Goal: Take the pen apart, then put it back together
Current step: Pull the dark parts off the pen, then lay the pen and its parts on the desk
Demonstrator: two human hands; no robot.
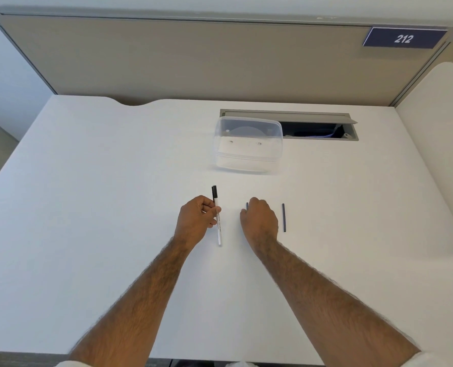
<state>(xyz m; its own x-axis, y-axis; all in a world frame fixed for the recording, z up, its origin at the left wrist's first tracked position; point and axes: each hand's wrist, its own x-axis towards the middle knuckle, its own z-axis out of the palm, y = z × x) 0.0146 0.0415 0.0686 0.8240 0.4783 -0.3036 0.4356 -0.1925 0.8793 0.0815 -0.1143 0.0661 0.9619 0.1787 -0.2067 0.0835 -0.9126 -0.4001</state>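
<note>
- The desk [87,207] is a white surface backed by a beige partition [193,62] that carries a dark plate marked 212 [404,38].
- The left hand [195,221] grasps the pen [217,217] between thumb and fingers, at about the middle of its barrel.
- The pen has a white barrel with a line of small print and a black cap at its far end. It points away from the person, nearly straight, with the near end low over the desk or touching it; which of the two cannot be told.
- The right hand [258,218] is curled palm-down on or just above the desk, just right of the pen. A short dark part [247,206] shows at its fingertips. Whether the fingers pinch this part or only rest against it cannot be told.
- A thin dark rod [283,217] lies flat on the desk just right of the right hand, apart from it and roughly parallel to the pen.
- A clear plastic container [248,144] stands farther back, well apart from both hands, near the middle of the desk.
- Behind the container, a grey cable hatch [326,123] is set into the desk with its lid raised, exposing a dark cavity.
- Both forearms are bare and reach in from the near edge of the desk.
</note>
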